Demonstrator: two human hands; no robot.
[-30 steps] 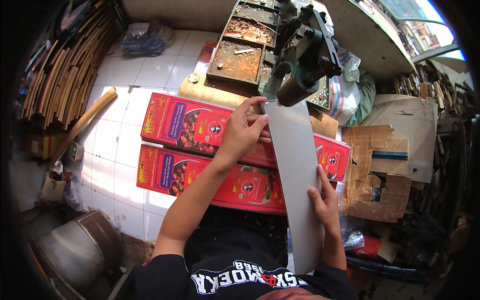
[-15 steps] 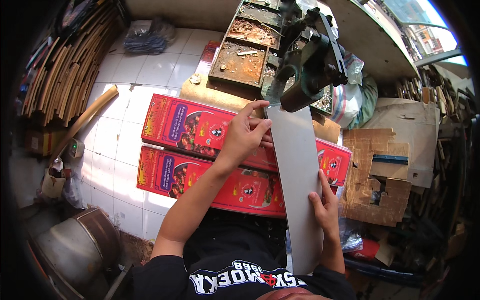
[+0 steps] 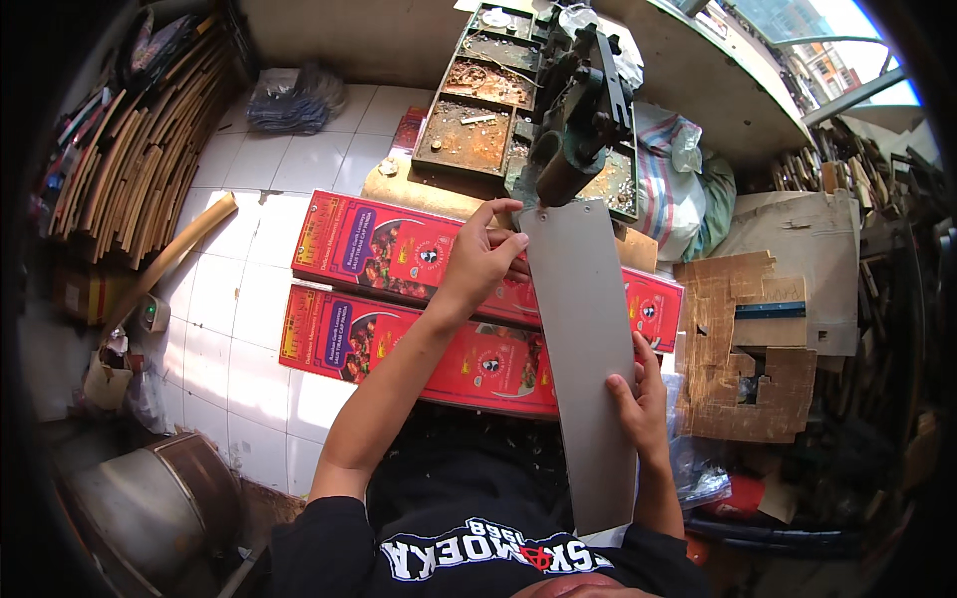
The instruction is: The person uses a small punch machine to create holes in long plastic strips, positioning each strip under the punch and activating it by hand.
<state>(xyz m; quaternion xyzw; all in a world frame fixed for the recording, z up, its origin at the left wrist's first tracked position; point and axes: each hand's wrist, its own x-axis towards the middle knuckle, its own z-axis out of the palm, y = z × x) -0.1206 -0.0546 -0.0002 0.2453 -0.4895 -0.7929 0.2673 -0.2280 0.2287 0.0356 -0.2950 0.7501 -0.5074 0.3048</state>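
Shifted rightward under the dark cylinder point(image 3: 570, 177) since the earlier frame, the grey panel point(image 3: 588, 359) runs between both hands. Nearer, the right hand point(image 3: 646, 407) grips its right edge, thumb on top. Farther, the left hand point(image 3: 483, 261) curls at its far-left edge; I cannot tell whether it pinches.

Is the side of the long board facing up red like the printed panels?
No, the long board shows a plain grey face, while the printed panels are mostly red.
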